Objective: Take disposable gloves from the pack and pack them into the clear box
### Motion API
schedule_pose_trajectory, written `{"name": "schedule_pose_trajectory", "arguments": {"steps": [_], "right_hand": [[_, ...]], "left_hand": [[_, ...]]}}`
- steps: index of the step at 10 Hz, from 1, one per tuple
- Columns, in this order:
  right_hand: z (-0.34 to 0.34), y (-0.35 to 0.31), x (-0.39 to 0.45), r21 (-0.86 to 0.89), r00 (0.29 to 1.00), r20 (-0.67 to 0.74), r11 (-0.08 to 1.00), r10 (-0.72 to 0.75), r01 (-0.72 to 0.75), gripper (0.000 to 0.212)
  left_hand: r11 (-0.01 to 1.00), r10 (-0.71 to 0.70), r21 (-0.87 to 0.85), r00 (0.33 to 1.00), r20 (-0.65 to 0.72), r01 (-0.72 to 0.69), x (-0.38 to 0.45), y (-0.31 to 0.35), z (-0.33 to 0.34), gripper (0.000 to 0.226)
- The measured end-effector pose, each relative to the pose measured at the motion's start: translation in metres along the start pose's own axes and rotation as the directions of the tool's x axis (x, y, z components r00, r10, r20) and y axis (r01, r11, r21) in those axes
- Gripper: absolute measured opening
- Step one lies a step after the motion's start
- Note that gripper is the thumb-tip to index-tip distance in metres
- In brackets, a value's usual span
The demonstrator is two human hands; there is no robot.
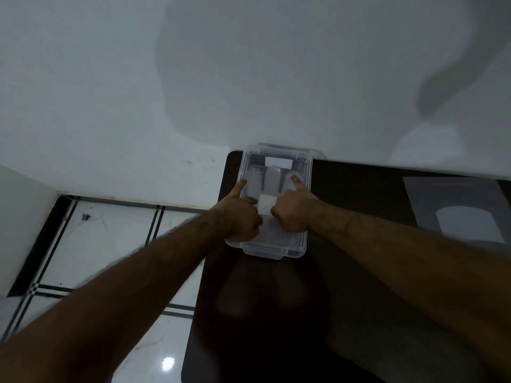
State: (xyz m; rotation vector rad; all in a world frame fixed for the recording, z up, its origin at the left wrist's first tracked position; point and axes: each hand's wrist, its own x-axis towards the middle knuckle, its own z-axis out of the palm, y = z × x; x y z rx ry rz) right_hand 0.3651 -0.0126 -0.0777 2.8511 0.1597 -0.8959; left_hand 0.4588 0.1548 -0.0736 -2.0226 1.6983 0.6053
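Clear box (302,172): sitting at the far left corner of the dark table (359,272), its far end lying against the white wall (110,78); both hands are resting on its top.
Disposable gloves (272,181): showing pale inside the box, just beyond the curled fingers.
Left hand (243,217): pressing down at the box's left side, thumb stretching along the left rim, other fingers (253,201) curling together.
Right hand (293,214): pressing beside the left, forefinger pointing forward over the gloves, remaining fingers folding under.
Glove pack (464,211): lying flat, well right of the right fingers.
Tiled floor (110,244): showing left of the table.
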Motion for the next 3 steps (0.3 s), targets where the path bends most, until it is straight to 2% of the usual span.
{"name": "schedule_pose_trajectory", "arguments": {"steps": [1,2,3], "right_hand": [[0.007,-0.009,-0.001,0.026,0.998,0.058,0.999,0.018,-0.019,0.043],[0.006,-0.013,-0.003,0.067,0.995,0.090,0.997,0.039,-0.045,0.046],[-0.001,-0.009,-0.012,0.054,0.999,-0.002,0.997,0.050,-0.050,0.038]], "left_hand": [[0.999,-0.007,-0.042,0.998,0.066,0.010,0.000,0.002,-0.002,0.046],[0.996,-0.013,-0.082,0.998,0.062,0.018,-0.002,0.003,-0.001,0.046],[0.994,-0.065,-0.086,0.998,-0.001,0.065,-0.009,0.005,-0.010,0.049]]}}
